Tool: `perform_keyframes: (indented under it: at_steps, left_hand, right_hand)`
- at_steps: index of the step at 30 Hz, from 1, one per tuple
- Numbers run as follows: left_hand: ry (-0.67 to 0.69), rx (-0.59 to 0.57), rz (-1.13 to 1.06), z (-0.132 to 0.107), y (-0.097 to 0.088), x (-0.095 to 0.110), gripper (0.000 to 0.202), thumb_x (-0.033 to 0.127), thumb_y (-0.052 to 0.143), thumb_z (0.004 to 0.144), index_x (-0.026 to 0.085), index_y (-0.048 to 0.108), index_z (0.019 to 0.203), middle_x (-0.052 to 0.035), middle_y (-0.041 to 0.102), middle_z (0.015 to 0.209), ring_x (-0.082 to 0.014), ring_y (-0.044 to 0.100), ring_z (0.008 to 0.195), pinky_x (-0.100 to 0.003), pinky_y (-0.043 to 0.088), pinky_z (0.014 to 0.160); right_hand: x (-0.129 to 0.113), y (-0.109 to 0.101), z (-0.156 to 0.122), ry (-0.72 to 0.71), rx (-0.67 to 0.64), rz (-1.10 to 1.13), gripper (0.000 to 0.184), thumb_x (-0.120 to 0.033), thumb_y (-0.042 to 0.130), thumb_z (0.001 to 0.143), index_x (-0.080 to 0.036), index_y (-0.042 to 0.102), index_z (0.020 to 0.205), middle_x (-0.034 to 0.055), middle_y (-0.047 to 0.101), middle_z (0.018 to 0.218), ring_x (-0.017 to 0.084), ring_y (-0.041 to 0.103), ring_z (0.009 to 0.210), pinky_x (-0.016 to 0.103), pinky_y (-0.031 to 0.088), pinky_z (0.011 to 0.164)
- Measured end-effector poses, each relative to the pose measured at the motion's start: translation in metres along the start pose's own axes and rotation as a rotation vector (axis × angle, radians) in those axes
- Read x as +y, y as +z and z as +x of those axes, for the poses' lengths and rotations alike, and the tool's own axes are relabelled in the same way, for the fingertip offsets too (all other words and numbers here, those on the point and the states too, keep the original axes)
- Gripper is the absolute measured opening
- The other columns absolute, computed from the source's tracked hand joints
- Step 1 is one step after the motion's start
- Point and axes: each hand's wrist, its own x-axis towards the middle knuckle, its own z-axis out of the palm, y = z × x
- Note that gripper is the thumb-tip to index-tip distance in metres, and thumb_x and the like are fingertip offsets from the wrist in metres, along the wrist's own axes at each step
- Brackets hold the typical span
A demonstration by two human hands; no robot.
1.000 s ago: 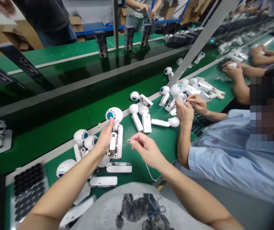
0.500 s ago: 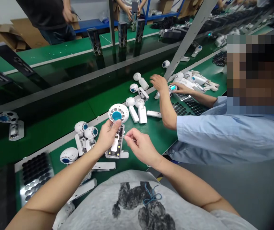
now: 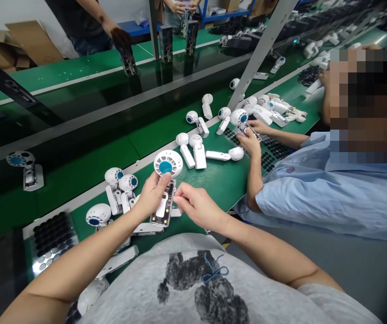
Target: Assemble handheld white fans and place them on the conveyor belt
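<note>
My left hand (image 3: 152, 195) is shut around a white handheld fan, gripping its open handle shell (image 3: 163, 209), which shows a circuit board inside. The fan's round vented head (image 3: 168, 163) with a blue hub faces up above my thumb. My right hand (image 3: 196, 207) sits just beside the handle, its thumb and forefinger pinched on a small metal part, now mostly hidden by the fingertips. Several white fan heads and handle casings (image 3: 147, 228) lie close under my left forearm on the green bench (image 3: 213, 189).
A co-worker's hands (image 3: 250, 141) hold another fan at the right, above a black-dotted tray (image 3: 267, 150). A second dotted tray (image 3: 53, 236) lies at the lower left. A conveyor belt (image 3: 88, 130) with fans and boxed products runs behind the bench.
My right hand has moved left, closer to the handle. The fan head has tilted to face up more fully. The co-worker's hands have drawn together around a fan.
</note>
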Motion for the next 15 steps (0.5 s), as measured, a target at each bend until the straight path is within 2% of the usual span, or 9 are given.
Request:
perform_keyframes:
  at_steps: [7,12,15]
  left_hand:
    - [-0.135,-0.083,-0.031,0.004,0.003,-0.006,0.044,0.059,0.046,0.078,0.016,0.057,0.082,0.001,0.053,0.061,-0.0138,0.046,0.056,-0.024,0.036,0.056]
    - [-0.102,-0.095,0.064,0.007,0.012,-0.011,0.048,0.06,0.042,0.078,0.015,0.058,0.082,-0.0021,0.057,0.07,-0.0166,0.05,0.065,-0.027,0.038,0.061]
    - [-0.078,-0.071,0.134,0.016,0.004,-0.015,0.05,0.062,0.042,0.077,0.015,0.059,0.083,-0.0035,0.06,0.072,-0.0189,0.053,0.069,-0.029,0.04,0.065]
  right_hand:
    - [0.017,0.002,0.005,0.078,-0.069,0.099,0.013,-0.022,0.045,0.085,-0.019,0.044,0.072,-0.004,0.057,0.059,0.01,0.05,0.056,0.023,0.037,0.06]
    - [0.02,-0.001,0.01,0.13,-0.101,0.137,0.013,-0.025,0.045,0.085,-0.019,0.045,0.073,-0.0053,0.047,0.057,0.008,0.042,0.053,0.021,0.033,0.053]
    - [0.024,-0.021,0.004,0.151,-0.101,0.117,0.015,-0.026,0.046,0.083,-0.018,0.046,0.071,-0.0055,0.042,0.057,0.008,0.038,0.052,0.021,0.03,0.05]
